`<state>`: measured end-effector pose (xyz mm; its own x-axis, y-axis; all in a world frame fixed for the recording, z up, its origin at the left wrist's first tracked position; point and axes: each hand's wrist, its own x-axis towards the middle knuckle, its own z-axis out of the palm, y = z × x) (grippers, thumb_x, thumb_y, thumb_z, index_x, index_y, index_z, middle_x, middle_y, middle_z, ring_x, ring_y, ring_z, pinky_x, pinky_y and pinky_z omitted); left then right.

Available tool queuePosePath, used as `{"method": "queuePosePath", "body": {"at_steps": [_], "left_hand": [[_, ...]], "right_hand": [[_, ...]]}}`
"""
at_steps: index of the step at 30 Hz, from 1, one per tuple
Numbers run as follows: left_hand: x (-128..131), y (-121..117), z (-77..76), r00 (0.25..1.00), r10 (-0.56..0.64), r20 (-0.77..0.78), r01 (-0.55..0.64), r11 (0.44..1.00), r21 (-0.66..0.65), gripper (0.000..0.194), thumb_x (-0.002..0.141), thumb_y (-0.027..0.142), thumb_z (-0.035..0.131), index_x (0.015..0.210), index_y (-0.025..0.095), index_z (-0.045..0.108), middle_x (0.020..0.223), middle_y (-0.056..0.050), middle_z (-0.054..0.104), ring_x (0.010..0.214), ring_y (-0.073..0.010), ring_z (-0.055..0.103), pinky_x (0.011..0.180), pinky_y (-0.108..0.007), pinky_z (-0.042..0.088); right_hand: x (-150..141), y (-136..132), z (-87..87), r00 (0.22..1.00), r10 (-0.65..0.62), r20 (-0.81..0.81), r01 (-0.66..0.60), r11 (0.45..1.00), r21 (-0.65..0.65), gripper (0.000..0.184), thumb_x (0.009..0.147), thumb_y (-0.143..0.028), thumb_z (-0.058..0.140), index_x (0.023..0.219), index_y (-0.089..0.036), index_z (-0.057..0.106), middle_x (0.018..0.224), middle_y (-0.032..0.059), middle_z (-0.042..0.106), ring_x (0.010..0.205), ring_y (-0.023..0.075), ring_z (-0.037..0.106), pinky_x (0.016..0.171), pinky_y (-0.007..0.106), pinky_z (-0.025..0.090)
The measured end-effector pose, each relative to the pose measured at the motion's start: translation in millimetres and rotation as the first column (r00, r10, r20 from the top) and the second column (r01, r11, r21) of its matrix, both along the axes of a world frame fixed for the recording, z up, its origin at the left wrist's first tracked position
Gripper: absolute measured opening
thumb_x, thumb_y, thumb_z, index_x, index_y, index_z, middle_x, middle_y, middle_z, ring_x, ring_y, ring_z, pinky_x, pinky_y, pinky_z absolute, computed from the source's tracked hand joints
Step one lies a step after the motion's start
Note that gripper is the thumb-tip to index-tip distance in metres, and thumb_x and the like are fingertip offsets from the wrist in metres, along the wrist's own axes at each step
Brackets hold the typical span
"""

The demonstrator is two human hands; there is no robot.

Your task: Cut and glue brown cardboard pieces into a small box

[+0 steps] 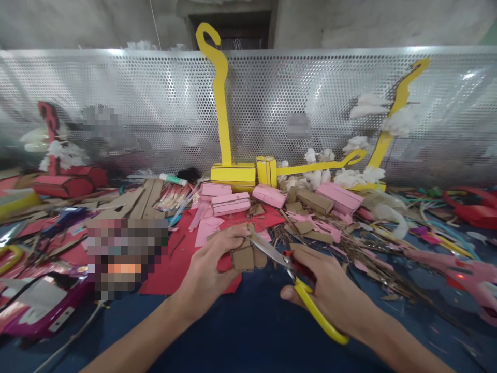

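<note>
My left hand [212,267] grips a small piece of brown cardboard [243,258] between thumb and fingers, at the middle of the table. In my right hand [326,282] is a pair of scissors [306,300] with yellow and red handles. The metal blades point up and left, with their tips close to my left fingertips at the top of the cardboard. Whether the blades touch it I cannot tell. Red paper [166,269] lies beneath and left of my left hand. Just beyond my hands sit several pink paper-covered blocks [231,203].
Yellow blocks with tall hooked stems [222,109] stand against a perforated metal panel [155,103]. A pink glue gun [454,264] lies at right, its small light lit. A purple power strip [58,305] with cables sits at left. Cardboard strips [145,199] and twigs litter the blue table [248,336].
</note>
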<state>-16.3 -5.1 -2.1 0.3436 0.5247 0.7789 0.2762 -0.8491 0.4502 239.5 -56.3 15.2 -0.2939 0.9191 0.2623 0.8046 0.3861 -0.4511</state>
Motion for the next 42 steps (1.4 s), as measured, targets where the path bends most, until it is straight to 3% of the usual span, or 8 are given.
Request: {"method": "queuePosePath", "body": {"at_steps": [13,26,32,37,42], "left_hand": [[0,0,-0.9,1.000,-0.005,0.010,0.005,1.000,0.005,0.035,0.084,0.013,0.075,0.111,0.023,0.054,0.124,-0.012,0.070,0.117,-0.0242,0.068,0.098,-0.040,0.059],[-1,0,0.5,1.000,0.010,0.004,-0.009,1.000,-0.027,0.032,0.084,0.019,0.076,0.108,0.022,0.056,0.123,-0.012,0.072,0.114,-0.0245,0.070,0.095,-0.037,0.060],[1,1,0.7,0.999,0.020,0.027,-0.017,0.997,-0.081,0.033,0.083,0.018,0.077,0.108,0.023,0.056,0.124,-0.011,0.072,0.116,-0.0227,0.069,0.097,-0.037,0.058],[-1,4,-4.2,0.998,0.067,-0.005,-0.067,0.991,-0.120,0.041,0.080,0.016,0.078,0.115,0.024,0.056,0.124,-0.009,0.071,0.114,-0.0220,0.069,0.097,-0.037,0.057],[-3,5,-3.4,0.995,0.094,-0.019,-0.096,0.982,-0.163,0.050,0.078,0.012,0.075,0.122,0.026,0.055,0.125,-0.006,0.069,0.113,-0.0204,0.067,0.099,-0.034,0.055]], "right_hand": [[2,1,-4.3,0.998,-0.010,-0.055,0.013,0.998,0.063,0.056,0.080,-0.072,0.065,0.068,-0.022,0.044,0.065,-0.0023,0.050,0.056,0.0131,0.040,0.054,0.027,0.030],[2,-2,-2.0,0.998,-0.045,-0.049,0.045,0.999,-0.010,0.059,0.077,-0.073,0.068,0.063,-0.023,0.040,0.058,-0.0052,0.041,0.055,0.0121,0.031,0.051,0.026,0.024],[5,3,-10.6,0.993,-0.092,-0.070,0.093,0.996,0.010,0.060,0.079,-0.067,0.070,0.058,-0.021,0.038,0.054,-0.0061,0.034,0.055,0.0107,0.026,0.051,0.026,0.021],[14,13,-15.9,0.981,-0.135,-0.137,0.134,0.991,-0.011,0.050,0.083,-0.064,0.065,0.065,-0.021,0.048,0.057,-0.0043,0.040,0.055,0.0117,0.035,0.049,0.025,0.023],[19,15,-12.5,0.989,-0.114,-0.093,0.123,0.988,0.091,0.033,0.088,-0.053,0.062,0.091,-0.021,0.054,0.078,0.0028,0.059,0.068,0.0195,0.055,0.062,0.029,0.042]]}}
